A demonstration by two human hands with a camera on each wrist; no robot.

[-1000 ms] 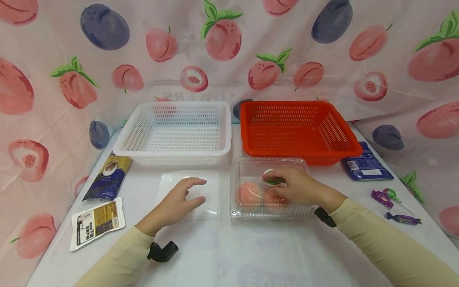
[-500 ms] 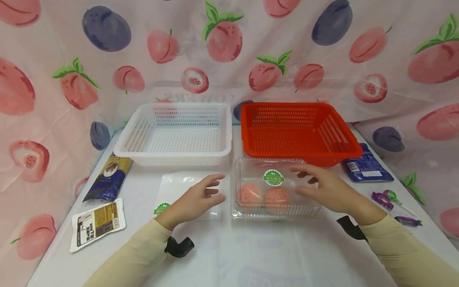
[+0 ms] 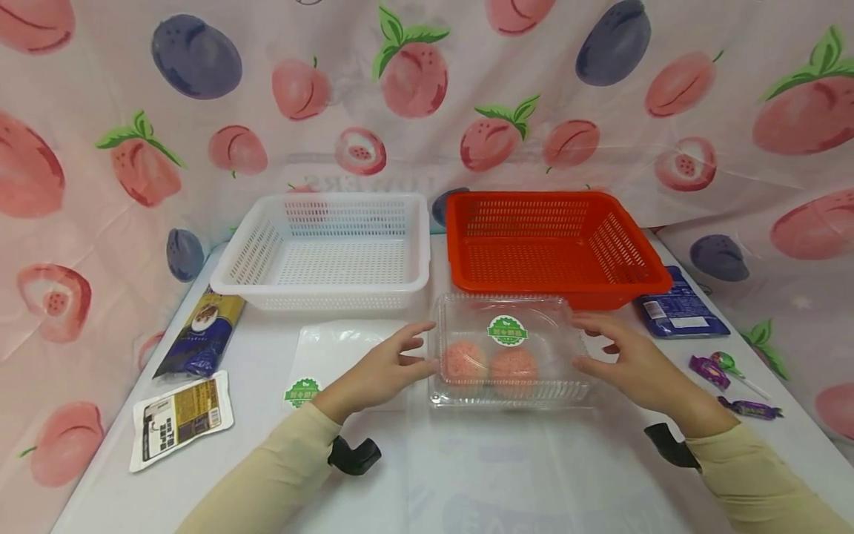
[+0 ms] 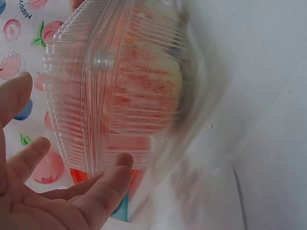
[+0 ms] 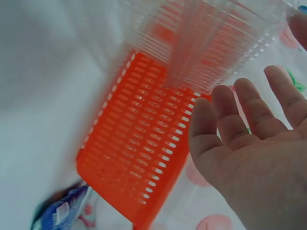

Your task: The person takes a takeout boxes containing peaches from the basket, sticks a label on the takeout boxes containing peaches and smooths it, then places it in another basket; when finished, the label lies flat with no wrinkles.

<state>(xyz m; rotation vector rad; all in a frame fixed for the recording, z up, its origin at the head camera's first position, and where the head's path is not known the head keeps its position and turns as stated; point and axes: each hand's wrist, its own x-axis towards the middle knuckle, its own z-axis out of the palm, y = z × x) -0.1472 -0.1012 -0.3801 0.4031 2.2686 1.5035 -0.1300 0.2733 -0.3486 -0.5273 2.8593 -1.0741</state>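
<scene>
A clear plastic clamshell box (image 3: 534,367) stands with its lid down near the middle of the table. Two pinkish round buns (image 3: 514,371) show through it, and a round green-and-white sticker (image 3: 507,331) lies on the lid. My left hand (image 3: 380,371) is at the box's left side, fingers spread and fairly straight; in the left wrist view its fingertips (image 4: 123,160) are close to the ribbed wall. Along the opposite side, my right hand (image 3: 637,371) has its fingers extended by the wall. Whether either hand touches the box is hard to tell.
Behind the box are a white basket (image 3: 320,287) and a red basket (image 3: 567,285). A glossy sheet (image 3: 333,341) with a green sticker lies left, beside a blue-gold packet (image 3: 203,330) and a white-brown pouch (image 3: 180,419). Right are a blue package (image 3: 680,308), wrapped candies (image 3: 750,409) and a lollipop (image 3: 727,361).
My right hand has lifted off the sticker on the lid and moved right to the box's side. My left hand has moved right, from over the glossy sheet to the box's left side.
</scene>
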